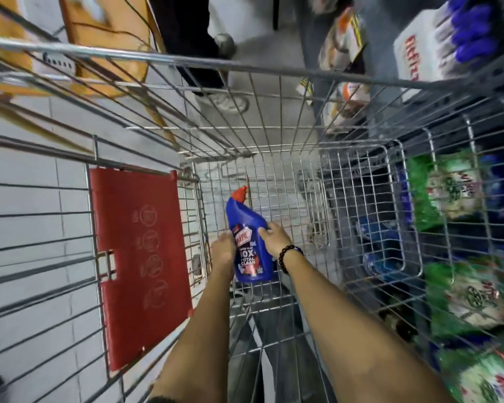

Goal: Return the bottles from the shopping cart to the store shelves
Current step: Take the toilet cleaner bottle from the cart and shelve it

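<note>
A blue toilet-cleaner bottle point(249, 242) with a red angled cap is held inside the wire shopping cart point(274, 68), above the cart's mesh floor. My left hand point(223, 250) grips its left side and my right hand point(274, 238), with a dark bead bracelet on the wrist, grips its right side. The bottle's label faces me and its cap points away. No other bottle shows in the cart basket.
The red child-seat flap point(140, 263) hangs on the cart's left. Store shelves on the right hold green packets point(448, 193), blue packs point(381, 245) and a white box of blue-capped bottles point(448, 45). A person's legs and shoes point(224, 100) stand beyond the cart.
</note>
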